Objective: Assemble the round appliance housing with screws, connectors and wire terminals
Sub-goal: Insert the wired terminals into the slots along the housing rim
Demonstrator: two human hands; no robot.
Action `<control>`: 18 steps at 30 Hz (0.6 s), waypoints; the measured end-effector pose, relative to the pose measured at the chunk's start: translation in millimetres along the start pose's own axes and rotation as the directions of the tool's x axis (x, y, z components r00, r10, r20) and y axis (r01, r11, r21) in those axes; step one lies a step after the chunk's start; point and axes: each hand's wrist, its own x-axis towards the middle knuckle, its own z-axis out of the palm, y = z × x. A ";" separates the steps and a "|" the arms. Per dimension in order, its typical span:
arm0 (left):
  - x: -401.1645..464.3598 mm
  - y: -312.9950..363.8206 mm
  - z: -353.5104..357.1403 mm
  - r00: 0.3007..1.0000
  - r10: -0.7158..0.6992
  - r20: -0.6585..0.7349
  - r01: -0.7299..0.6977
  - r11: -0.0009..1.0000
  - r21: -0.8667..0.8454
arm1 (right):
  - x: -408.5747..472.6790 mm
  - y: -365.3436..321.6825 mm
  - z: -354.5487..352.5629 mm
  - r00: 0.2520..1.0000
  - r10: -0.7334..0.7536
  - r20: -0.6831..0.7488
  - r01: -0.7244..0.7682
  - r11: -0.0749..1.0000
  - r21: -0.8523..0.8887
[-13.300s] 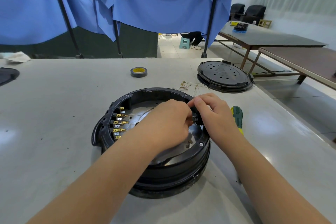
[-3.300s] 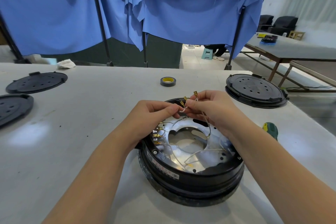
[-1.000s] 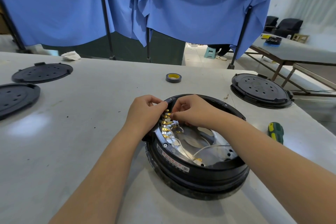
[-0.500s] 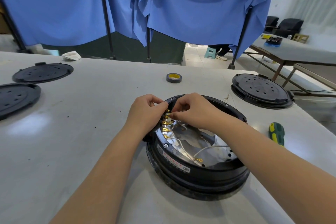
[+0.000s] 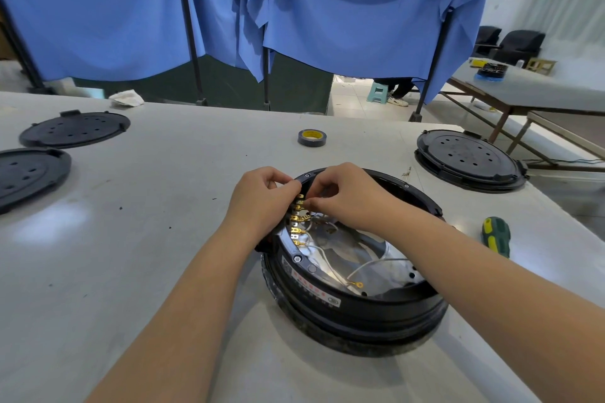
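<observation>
Both hands (image 5: 262, 203) apparently pinching terminals (image 5: 298, 217)

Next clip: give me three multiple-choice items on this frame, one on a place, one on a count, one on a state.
1. Where does the screwdriver lie?
A. right of the housing
B. inside the housing
C. beside the tape roll

2. How many loose black lids lie on the table?
A. one
B. three
C. five

3. What are the hands doing?
A. resting flat on the table
B. working at the terminal row
C. holding the screwdriver

Answers: 1 A, it lies on the table right of the housing. 2 B, two at left, one at right. 3 B, the left hand and right hand meet at the terminal row.
</observation>
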 end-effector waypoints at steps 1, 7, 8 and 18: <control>-0.3 0.2 -0.2 1.000 0.001 0.000 -0.001 1.000 0.000 | 0.3 0.1 -0.1 1.000 -0.003 0.000 0.003 1.000 -0.008; -1.4 1.7 -0.5 1.000 0.004 -0.006 -0.004 1.000 0.005 | 0.1 -1.9 0.4 1.000 -0.001 -0.011 0.001 0.999 -0.033; -1.5 1.9 -0.4 1.000 0.004 -0.005 -0.004 1.000 0.008 | 0.0 -2.4 0.8 1.000 0.000 -0.013 -0.001 0.999 -0.037; -1.7 2.4 -1.6 1.000 -0.004 0.004 0.004 1.000 0.005 | -1.0 -2.8 1.2 1.000 0.007 0.004 -0.007 0.999 -0.037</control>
